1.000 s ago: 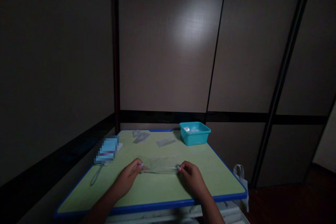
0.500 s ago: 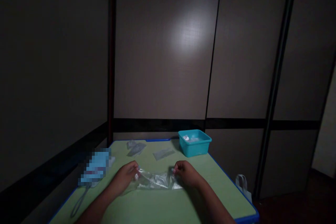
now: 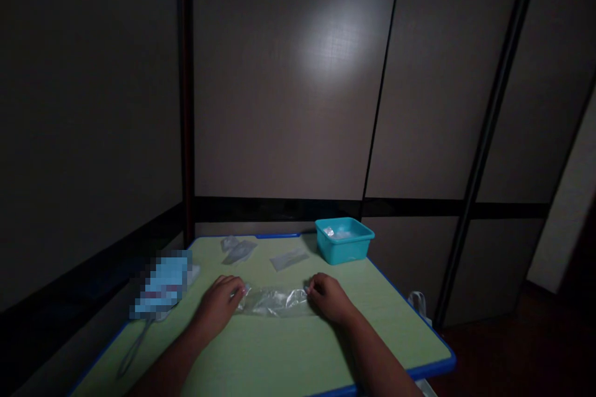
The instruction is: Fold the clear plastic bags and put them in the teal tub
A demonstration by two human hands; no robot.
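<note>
2 hands (image 3: pixel 221 301) pinch a clear bag (image 3: pixel 274 303); turquoise basin (image 3: pixel 345 252) holds plastic (image 3: pixel 328 232).

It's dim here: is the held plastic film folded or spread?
Spread but wrinkled: the clear plastic film spans left hand to right hand, showing bright creases.

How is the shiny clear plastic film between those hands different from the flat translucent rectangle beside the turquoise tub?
The shiny clear plastic film is held between left hand and right hand; the flat translucent rectangle lies untouched on the pale green, blue-edged table.
The film looks crinkled, with bright glints; the rectangle looks smoother and duller.
Both look thin and partly see-through.
</note>
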